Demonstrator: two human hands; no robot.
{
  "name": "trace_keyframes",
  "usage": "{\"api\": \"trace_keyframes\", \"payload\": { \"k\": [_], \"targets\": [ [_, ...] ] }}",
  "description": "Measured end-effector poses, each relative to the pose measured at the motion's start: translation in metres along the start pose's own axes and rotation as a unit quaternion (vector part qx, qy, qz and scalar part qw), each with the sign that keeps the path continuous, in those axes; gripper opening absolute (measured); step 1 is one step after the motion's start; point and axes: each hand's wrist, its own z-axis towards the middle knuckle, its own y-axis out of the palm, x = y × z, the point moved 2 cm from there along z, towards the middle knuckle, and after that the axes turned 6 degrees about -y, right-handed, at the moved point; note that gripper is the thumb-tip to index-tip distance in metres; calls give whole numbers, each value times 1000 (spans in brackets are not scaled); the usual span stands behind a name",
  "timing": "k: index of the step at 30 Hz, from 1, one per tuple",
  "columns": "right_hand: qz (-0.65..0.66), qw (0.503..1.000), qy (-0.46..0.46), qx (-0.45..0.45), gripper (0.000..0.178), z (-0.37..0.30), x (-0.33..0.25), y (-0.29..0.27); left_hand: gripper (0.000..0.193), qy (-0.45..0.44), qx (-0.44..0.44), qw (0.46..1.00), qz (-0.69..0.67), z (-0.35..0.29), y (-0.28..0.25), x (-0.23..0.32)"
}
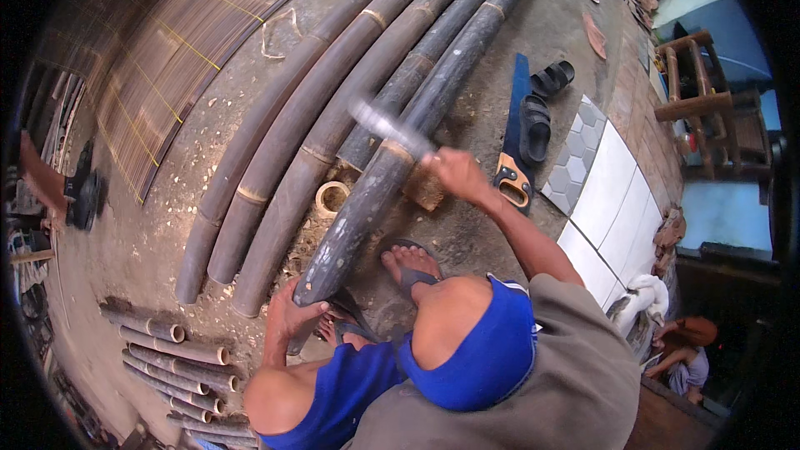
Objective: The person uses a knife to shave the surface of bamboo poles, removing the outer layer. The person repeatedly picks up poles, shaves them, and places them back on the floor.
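Note:
A long dark bamboo pole [367, 200] with pale worn patches slants from my knees toward the far right. My left hand [292, 312] is wrapped round its near end, thumb along the side. Above the pole, my right hand [457, 173] is closed round a short, light metallic tool [387, 123]. The tool is smeared by motion, so its exact kind does not show, nor whether it touches the pole. A brown block [423, 190] lies under the pole near my right hand. Beside the pole, a pale cut bamboo ring [332, 198] faces up.
More long bamboo poles [300, 129] lie to the left. Several short bamboo pieces [179, 367] are at lower left. A handsaw [514, 137] and black sandals [536, 125] lie at right, near white tiles [612, 192]. A slatted mat [158, 33] spreads at far left. Another person [685, 358] crouches at lower right.

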Motion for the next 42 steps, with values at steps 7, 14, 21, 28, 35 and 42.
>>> {"api": "trace_keyframes", "payload": {
  "k": [7,14,21,28,35,42],
  "targets": [
    [-86,991,-100,4,60,-15,3,19,80,-11,-41,998,-54,-4,-8,19],
    [-50,982,-183,-11,52,-41,-14,40,87,-27,-54,998,-29,7,-9,-12],
    [282,887,250,268,45,-96,56,31,96,18,-66,998,12,11,6,-4],
    [-225,925,199,233,50,-134,89,6,91,51,-90,994,30,13,20,22],
    [335,902,246,117,72,-62,25,20,90,54,52,988,133,-38,30,36],
    [765,608,174,126,87,4,-26,71,92,80,162,957,228,-72,17,25]
  ]
}}
